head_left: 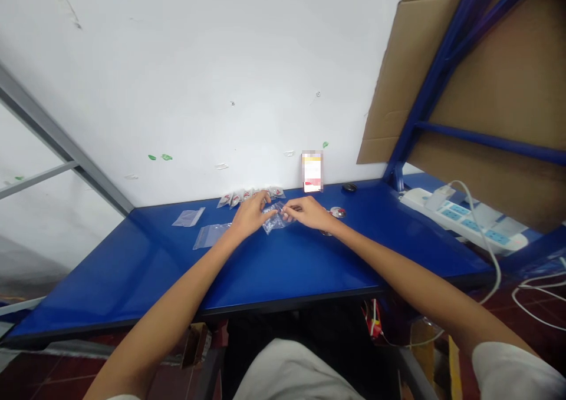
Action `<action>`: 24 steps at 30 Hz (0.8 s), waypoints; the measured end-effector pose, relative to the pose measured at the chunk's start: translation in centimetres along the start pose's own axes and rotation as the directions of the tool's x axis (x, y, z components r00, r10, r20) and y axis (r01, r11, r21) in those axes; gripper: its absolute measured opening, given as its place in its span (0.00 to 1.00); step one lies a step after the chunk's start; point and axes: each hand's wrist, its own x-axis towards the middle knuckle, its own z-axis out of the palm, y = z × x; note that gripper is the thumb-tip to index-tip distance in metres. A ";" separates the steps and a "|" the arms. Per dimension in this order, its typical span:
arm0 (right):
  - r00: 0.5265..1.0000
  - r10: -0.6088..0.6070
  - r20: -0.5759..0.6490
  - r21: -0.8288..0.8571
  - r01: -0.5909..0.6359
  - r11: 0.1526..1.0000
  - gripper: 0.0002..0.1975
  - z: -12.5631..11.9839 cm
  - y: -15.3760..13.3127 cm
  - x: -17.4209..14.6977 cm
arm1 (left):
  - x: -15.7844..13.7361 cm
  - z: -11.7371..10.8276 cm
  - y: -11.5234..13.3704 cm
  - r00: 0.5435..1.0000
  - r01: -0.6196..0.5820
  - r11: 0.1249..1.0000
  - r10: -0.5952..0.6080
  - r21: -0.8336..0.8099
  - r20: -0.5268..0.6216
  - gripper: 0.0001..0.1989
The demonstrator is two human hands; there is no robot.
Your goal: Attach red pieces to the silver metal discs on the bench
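A clear plastic bag (275, 223) lies low over the blue tabletop between my two hands. My right hand (307, 211) pinches its upper right edge between thumb and fingers. At the bag's left side is my left hand (252, 212), thumb and forefinger apart, the thumb tip against the plastic. Whatever the bag contains is too small to make out. Just behind my left hand stands a row of small filled bags with red marks (234, 198). Partly behind my right wrist, a shiny round metal piece (338, 212) rests on the table.
Flat clear bags (211, 236) and another one (188, 218) lie on the left. A phone with a lit screen (312, 173) leans on the wall, a black object (349, 187) beside it. To the right is a white power strip (464, 220) with a cable.
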 end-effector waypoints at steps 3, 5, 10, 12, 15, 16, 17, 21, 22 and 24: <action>0.992 0.125 0.022 0.287 -0.126 0.950 0.10 1.1 0.7 0.4 | -0.2 0.0 0.4 0.995 -0.073 0.981 0.084 0.178 -0.055 0.10; 0.983 0.180 0.021 0.407 -0.173 0.897 0.10 1.7 1.1 0.6 | -0.3 0.1 0.8 0.987 -0.137 0.952 0.154 0.275 -0.040 0.08; 0.975 0.219 -0.044 0.496 -0.168 0.852 0.12 1.7 1.3 0.7 | -0.6 0.1 1.4 0.964 -0.260 0.907 0.263 0.331 0.035 0.17; 0.975 0.217 -0.050 0.513 -0.161 0.843 0.14 1.5 1.2 0.6 | -0.7 0.1 1.3 0.952 -0.307 0.913 0.295 0.270 0.084 0.25; 0.981 0.191 -0.035 0.550 -0.141 0.823 0.18 1.4 1.1 0.6 | -0.7 0.6 1.0 0.948 -0.316 0.930 0.299 0.186 0.112 0.39; 0.983 0.180 -0.029 0.567 -0.132 0.813 0.19 1.4 1.0 0.6 | -0.7 0.9 0.9 0.948 -0.311 0.937 0.295 0.160 0.118 0.42; 0.985 0.171 -0.024 0.583 -0.125 0.803 0.20 1.4 1.0 0.6 | -0.7 1.1 0.7 0.950 -0.301 0.944 0.286 0.133 0.121 0.43; 0.986 0.167 -0.009 0.614 -0.127 0.779 0.20 1.2 0.9 0.6 | -0.6 1.9 0.4 0.968 -0.246 0.967 0.242 0.060 0.061 0.38; 0.985 0.175 -0.003 0.608 -0.137 0.782 0.19 1.2 0.9 0.6 | -0.6 2.0 0.3 0.971 -0.239 0.969 0.237 0.058 0.044 0.37; 0.980 0.196 0.012 0.585 -0.166 0.794 0.19 1.0 1.0 0.5 | -0.5 2.0 0.4 0.970 -0.244 0.968 0.242 0.064 0.034 0.36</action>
